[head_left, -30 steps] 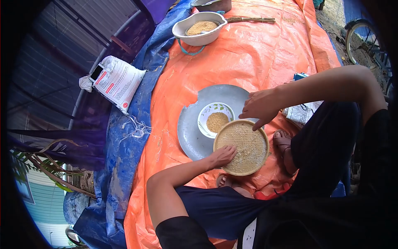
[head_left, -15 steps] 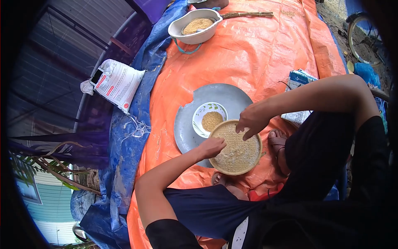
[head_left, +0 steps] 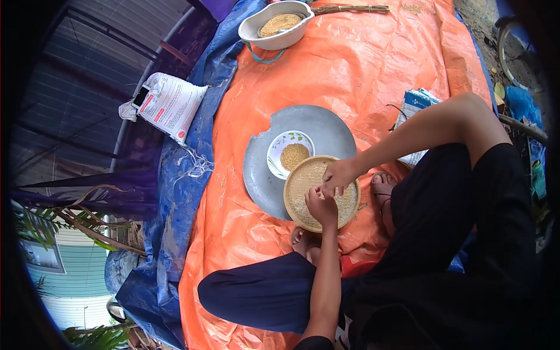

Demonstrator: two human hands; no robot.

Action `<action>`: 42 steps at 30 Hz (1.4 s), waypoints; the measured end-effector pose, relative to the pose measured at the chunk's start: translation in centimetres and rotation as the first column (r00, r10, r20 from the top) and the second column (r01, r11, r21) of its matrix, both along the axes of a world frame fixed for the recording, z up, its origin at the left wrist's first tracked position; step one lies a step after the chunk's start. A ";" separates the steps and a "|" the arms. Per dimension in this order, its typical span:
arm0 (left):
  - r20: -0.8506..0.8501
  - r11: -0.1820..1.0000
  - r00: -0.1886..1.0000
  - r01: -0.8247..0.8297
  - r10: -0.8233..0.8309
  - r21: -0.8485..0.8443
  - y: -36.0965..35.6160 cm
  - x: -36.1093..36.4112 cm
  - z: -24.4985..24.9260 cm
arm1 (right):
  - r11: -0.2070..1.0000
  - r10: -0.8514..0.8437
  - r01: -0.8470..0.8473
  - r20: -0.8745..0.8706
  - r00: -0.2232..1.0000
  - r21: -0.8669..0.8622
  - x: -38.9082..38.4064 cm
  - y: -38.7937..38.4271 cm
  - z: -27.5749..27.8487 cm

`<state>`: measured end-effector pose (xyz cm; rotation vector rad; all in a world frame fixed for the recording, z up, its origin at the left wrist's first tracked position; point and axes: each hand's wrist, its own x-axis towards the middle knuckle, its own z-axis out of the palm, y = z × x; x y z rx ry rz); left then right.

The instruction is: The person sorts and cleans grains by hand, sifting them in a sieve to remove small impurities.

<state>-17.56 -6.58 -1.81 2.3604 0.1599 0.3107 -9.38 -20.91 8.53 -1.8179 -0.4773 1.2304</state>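
A round woven bamboo tray holds a spread of pale grains and overlaps the lower right of a grey round sheet. My left hand is above the tray with its fingers curled into a pinch. My right hand meets it fingertip to fingertip, also closed. Anything between the fingers is too small to make out. Touching the tray's upper left, a white bowl with a green leaf pattern stands on the grey sheet with golden grain inside.
An orange tarp covers the ground, bordered by a blue tarp. A white sack lies on the left. At the top are a whitish basin of grain and a bundle of sticks. My sandalled feet flank the tray.
My left hand has moved from the tray's left rim to its middle, meeting my right hand. My right hand has shifted slightly and closed its fingers. The view has tilted a little.
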 end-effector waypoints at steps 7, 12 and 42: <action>-0.283 0.939 0.959 0.096 0.002 0.330 0.3 -6.2 1.9 | 0.992 -0.123 0.128 -0.291 0.949 -0.004 -1.9 0.4 -1.2; -0.312 0.899 0.948 0.089 0.055 0.428 -0.4 -5.0 1.7 | 0.994 -0.099 0.107 -0.260 0.961 0.017 -0.1 1.1 -1.0; -0.238 0.876 0.948 0.291 -0.211 0.383 -3.6 -0.3 -1.2 | 0.947 0.007 -0.054 -0.149 0.989 -0.316 6.1 -1.8 -6.7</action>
